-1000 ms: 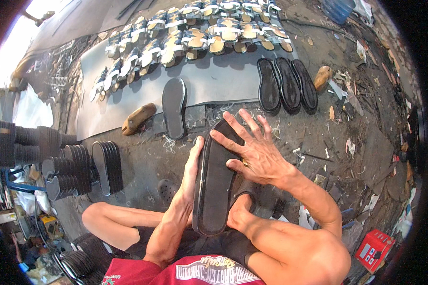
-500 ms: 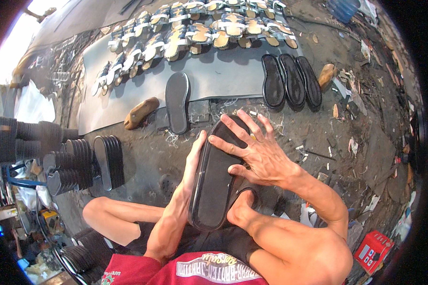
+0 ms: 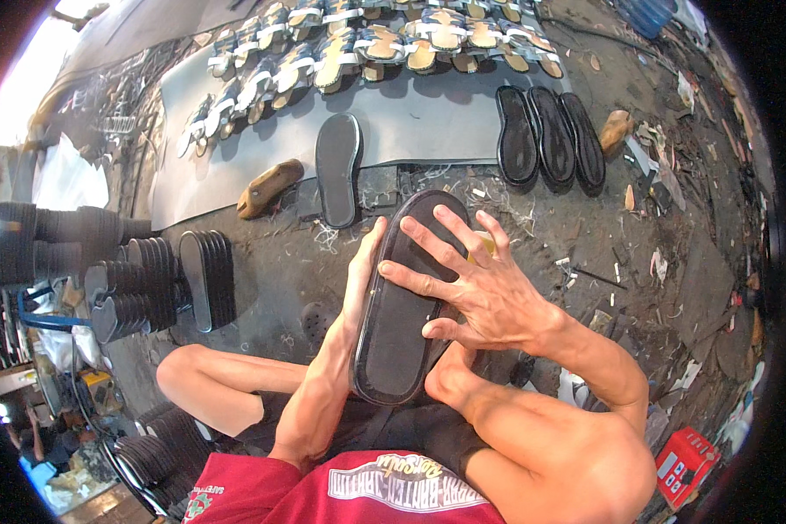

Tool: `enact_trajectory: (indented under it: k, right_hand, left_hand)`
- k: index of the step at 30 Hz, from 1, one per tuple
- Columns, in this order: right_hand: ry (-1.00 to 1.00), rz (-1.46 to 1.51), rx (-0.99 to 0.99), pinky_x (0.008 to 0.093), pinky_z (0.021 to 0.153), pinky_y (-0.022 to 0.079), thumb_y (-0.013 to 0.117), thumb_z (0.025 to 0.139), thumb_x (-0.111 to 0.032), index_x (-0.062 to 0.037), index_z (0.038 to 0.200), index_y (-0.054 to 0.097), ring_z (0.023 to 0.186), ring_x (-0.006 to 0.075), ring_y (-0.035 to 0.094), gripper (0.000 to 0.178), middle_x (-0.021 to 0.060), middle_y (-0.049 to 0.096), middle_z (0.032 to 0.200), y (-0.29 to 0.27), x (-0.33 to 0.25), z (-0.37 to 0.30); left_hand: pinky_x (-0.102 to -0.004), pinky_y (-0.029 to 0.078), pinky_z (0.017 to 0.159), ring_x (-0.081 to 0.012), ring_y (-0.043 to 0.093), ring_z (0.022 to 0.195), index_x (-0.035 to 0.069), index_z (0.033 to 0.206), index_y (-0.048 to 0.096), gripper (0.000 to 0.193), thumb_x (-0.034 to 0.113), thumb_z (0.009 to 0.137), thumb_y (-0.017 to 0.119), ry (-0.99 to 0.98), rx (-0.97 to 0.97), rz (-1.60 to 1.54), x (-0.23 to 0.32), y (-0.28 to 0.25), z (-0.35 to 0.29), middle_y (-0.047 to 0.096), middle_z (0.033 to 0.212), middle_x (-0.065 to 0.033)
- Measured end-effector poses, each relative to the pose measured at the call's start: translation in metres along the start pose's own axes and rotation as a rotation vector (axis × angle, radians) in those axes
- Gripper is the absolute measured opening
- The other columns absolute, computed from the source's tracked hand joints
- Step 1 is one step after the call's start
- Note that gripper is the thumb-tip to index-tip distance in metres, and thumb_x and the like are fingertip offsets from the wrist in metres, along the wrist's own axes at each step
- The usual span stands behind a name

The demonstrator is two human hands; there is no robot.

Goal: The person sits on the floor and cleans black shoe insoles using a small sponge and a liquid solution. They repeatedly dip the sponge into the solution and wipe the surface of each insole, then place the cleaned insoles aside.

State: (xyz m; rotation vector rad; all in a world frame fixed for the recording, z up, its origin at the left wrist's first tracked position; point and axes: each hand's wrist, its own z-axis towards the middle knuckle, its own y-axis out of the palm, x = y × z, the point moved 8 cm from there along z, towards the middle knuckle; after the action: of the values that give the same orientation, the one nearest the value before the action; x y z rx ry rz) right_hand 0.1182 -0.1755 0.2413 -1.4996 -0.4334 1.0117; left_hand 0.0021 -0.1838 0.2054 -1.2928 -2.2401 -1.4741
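Note:
A black shoe sole point(image 3: 391, 349) rests tilted over my lap, its flat face toward me and its toe end pointing away. My left hand point(image 3: 364, 275) grips the sole's left edge, with the fingers mostly hidden behind it. Spread across the upper half lies my right hand point(image 3: 489, 293), fingers apart and fingertips touching the surface. Just past that hand's fingers, a small yellowish thing point(image 3: 479, 251) peeks out; its kind is hidden. Beyond the held sole, another black sole point(image 3: 336, 170) lies beside a wooden shoe last point(image 3: 271, 188).
Rows of strapped sandals point(image 3: 336, 63) stand on a grey sheet point(image 3: 410, 131) at the back. Three black soles point(image 3: 550, 140) and another wooden last point(image 3: 617, 131) lie far right. Stacked soles point(image 3: 206, 279) stand at left. A red box point(image 3: 687, 467) sits near right, among floor scraps.
The whole view has shifted slightly, so the floor things appear higher. My right hand stays spread on the sole, and a yellowish thing now shows behind its fingers.

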Motion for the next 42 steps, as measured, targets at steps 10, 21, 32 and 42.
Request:
enact_trajectory:
  k: [10,21,32,42]
  right_hand:
    - [-0.067,-0.004,-0.011,0.0661,0.129,0.003,0.024,0.104,-0.084,-0.0489,0.165,0.045,0.166,0.0356,0.014,0.073,0.0033,0.025,0.181,0.003,-0.026,-0.006]
    - [0.686,0.197,0.373,0.0587,0.13,0.016,0.03,0.117,-0.05,-0.0079,0.15,0.064,0.163,0.0417,0.023,0.063,0.0242,0.03,0.175,0.053,0.109,-0.077]
    - [0.625,0.002,0.173,0.0651,0.129,0.015,0.043,0.114,-0.048,-0.0062,0.138,0.074,0.163,0.044,0.02,0.057,0.0158,0.023,0.18,0.126,0.087,-0.084]
    - [0.68,0.972,0.46,0.0491,0.131,0.019,0.024,0.117,-0.05,-0.0011,0.145,0.057,0.146,0.0291,0.047,0.065,0.0189,0.049,0.165,0.063,0.067,-0.085]
  left_hand:
    - [-0.0553,0.056,0.113,-0.0371,0.064,0.136,0.01,0.159,0.054,0.073,0.063,0.113,0.033,-0.035,-0.01,-0.001,-0.003,-0.018,0.016,0.06,0.153,-0.0223]
    - [-0.0461,0.063,0.083,-0.034,0.073,0.093,-0.007,0.148,0.055,0.095,0.075,0.104,0.037,0.01,0.05,-0.321,-0.027,-0.091,0.036,0.07,0.122,-0.0248]
    - [-0.0471,0.064,0.081,-0.0369,0.075,0.091,-0.006,0.14,0.062,0.081,0.065,0.101,0.05,0.155,0.156,-0.389,-0.019,-0.115,0.024,0.073,0.116,-0.0284]
    - [-0.0429,0.07,0.081,-0.0462,0.076,0.096,-0.013,0.142,0.06,0.076,0.055,0.108,0.049,0.073,0.019,-0.524,-0.029,-0.096,0.025,0.07,0.122,-0.0389]
